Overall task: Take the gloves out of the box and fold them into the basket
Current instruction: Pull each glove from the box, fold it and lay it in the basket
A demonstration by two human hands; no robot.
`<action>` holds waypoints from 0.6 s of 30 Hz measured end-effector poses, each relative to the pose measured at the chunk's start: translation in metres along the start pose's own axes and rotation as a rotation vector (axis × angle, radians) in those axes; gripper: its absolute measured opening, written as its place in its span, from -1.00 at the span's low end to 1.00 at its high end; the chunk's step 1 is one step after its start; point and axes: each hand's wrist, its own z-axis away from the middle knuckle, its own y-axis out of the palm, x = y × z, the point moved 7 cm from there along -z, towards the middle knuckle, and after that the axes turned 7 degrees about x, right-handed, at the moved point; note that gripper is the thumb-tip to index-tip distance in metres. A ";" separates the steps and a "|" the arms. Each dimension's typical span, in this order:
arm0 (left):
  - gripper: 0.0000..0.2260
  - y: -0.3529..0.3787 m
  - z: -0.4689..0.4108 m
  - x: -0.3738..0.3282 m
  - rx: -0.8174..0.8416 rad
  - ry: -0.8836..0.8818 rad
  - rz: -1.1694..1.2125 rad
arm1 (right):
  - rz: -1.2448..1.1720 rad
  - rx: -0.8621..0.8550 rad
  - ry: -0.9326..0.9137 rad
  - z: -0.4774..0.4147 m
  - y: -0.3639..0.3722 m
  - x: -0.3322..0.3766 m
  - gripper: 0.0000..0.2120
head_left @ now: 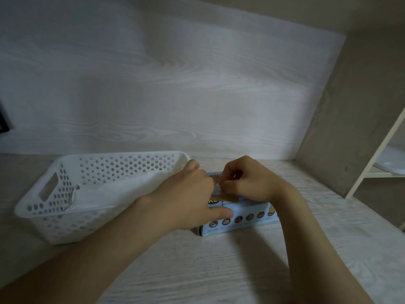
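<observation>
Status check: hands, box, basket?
Left hand grips box, thumb on its front. Right hand pinches what looks like a glove at the top opening. White sheet material lies in basket. Nothing blocking between them.

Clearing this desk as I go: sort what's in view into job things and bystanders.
Job: box, glove at its opening, basket, pale folded material inside it, left hand, right hand.
Lying about: white rack, dark object at the left edge.
</observation>
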 end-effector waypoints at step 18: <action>-0.50 -0.005 0.002 -0.003 -0.029 0.025 -0.063 | 0.083 -0.330 -0.105 -0.020 -0.002 -0.012 -0.80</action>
